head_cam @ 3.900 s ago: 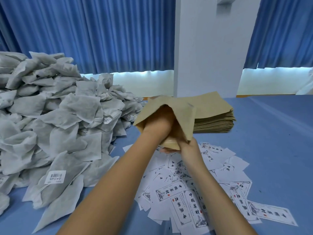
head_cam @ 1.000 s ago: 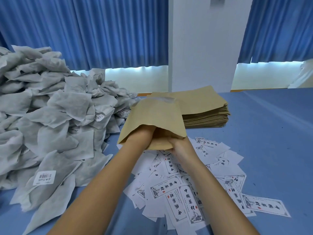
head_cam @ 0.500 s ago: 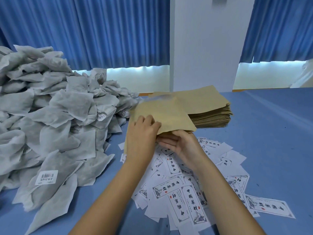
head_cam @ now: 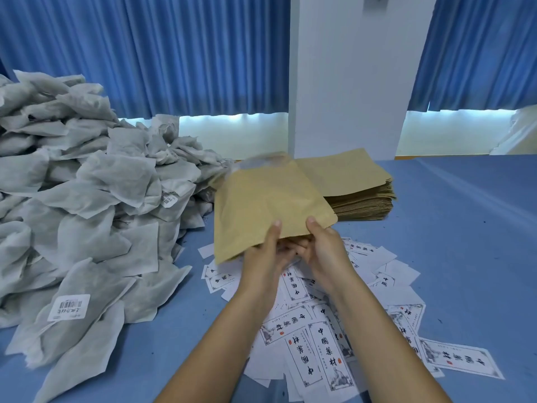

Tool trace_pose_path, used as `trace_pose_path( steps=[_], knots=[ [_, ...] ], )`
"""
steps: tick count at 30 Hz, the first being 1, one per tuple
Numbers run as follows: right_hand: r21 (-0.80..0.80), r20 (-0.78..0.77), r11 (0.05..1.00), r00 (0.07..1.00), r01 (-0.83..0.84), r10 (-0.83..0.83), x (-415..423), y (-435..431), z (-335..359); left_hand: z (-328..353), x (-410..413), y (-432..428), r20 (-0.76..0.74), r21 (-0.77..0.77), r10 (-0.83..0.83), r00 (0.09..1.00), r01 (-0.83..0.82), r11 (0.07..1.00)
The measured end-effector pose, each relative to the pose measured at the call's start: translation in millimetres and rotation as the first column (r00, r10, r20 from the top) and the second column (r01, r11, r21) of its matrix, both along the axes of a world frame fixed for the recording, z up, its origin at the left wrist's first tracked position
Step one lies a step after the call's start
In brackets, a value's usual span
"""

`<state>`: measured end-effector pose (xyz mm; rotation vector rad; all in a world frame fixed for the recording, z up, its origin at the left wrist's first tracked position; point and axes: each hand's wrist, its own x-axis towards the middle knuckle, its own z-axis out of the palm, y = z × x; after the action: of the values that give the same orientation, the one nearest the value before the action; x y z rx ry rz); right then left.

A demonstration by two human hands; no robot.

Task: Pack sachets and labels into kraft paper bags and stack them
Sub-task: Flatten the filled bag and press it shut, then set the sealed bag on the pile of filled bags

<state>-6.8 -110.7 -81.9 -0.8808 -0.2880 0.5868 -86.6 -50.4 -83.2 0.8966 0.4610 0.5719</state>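
Note:
I hold one kraft paper bag (head_cam: 267,205) by its near edge, above the table and in front of the bag stack. My left hand (head_cam: 263,257) pinches that edge with the thumb on top and fingers beneath. My right hand (head_cam: 322,248) pinches it just to the right in the same way. The bag tilts up away from me, its far end blurred. A big heap of grey sachets (head_cam: 87,205) fills the left side. White printed labels (head_cam: 319,330) lie scattered on the blue table under my forearms.
A stack of flat kraft bags (head_cam: 357,190) sits behind the held bag, in front of a white pillar (head_cam: 345,77). Blue curtains hang along the back. The blue table (head_cam: 465,242) stretches bare to the right of the labels.
My left hand came out of the bag, where it was a second ago. Both hands now pinch the near edge, and the bag lies flatter.

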Motion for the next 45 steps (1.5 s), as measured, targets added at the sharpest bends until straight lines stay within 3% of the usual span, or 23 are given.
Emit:
trace_pose_path(
  steps=[2, 4, 9, 17, 24, 28, 32, 36, 40, 45],
  knots=[
    [0.064, -0.010, 0.998, 1.000, 0.012, -0.011, 0.2, -0.1, 0.0, 4.2, 5.8, 11.0, 0.116, -0.167, 0.220, 0.969, -0.199, 0.966],
    [0.038, -0.039, 0.996, 0.996, 0.086, -0.084, 1.8, -3.0, -0.4, 2.8, 12.6, 17.2, 0.095, -0.190, 0.322, 0.942, -0.300, 0.935],
    [-0.079, -0.227, 0.958, 0.931, 0.274, -0.285, 4.6, -12.7, -11.3, -12.1, 20.7, 25.6, -0.025, -0.238, 0.293, 0.956, -0.291, 0.927],
    [-0.173, -0.234, 0.910, 0.882, 0.378, -0.410, 11.5, -13.1, -15.3, -23.2, 19.2, 26.3, -0.023, -0.207, 0.247, 0.969, -0.246, 0.947],
    [-0.214, -0.049, 0.924, 0.941, 0.318, -0.335, 2.0, -7.7, -15.0, -24.2, 18.5, 20.5, 0.040, -0.211, 0.223, 0.974, -0.210, 0.955],
    [-0.228, -0.065, 0.919, 0.937, 0.321, -0.343, 4.2, -12.2, -14.9, -25.1, 18.1, 18.9, 0.067, -0.224, 0.194, 0.979, -0.174, 0.959],
    [-0.131, -0.077, 0.973, 0.976, 0.191, -0.203, -3.4, -8.0, -14.8, -26.5, 18.1, 16.9, 0.053, -0.235, 0.181, 0.982, -0.164, 0.958],
    [-0.199, -0.076, 0.958, 0.971, 0.207, -0.226, -5.6, -7.9, -13.0, -26.5, 19.1, 12.7, 0.051, -0.220, 0.131, 0.990, -0.117, 0.969],
    [-0.160, -0.095, 0.954, 0.958, 0.252, -0.269, -2.7, -7.4, -14.7, -24.8, 19.2, 14.1, 0.045, -0.239, 0.214, 0.976, -0.197, 0.951],
    [-0.148, -0.101, 0.980, 0.984, 0.134, -0.150, -4.9, -4.7, -17.2, -23.9, 16.4, 19.3, -0.002, -0.222, 0.227, 0.974, -0.221, 0.950]
  ],
)
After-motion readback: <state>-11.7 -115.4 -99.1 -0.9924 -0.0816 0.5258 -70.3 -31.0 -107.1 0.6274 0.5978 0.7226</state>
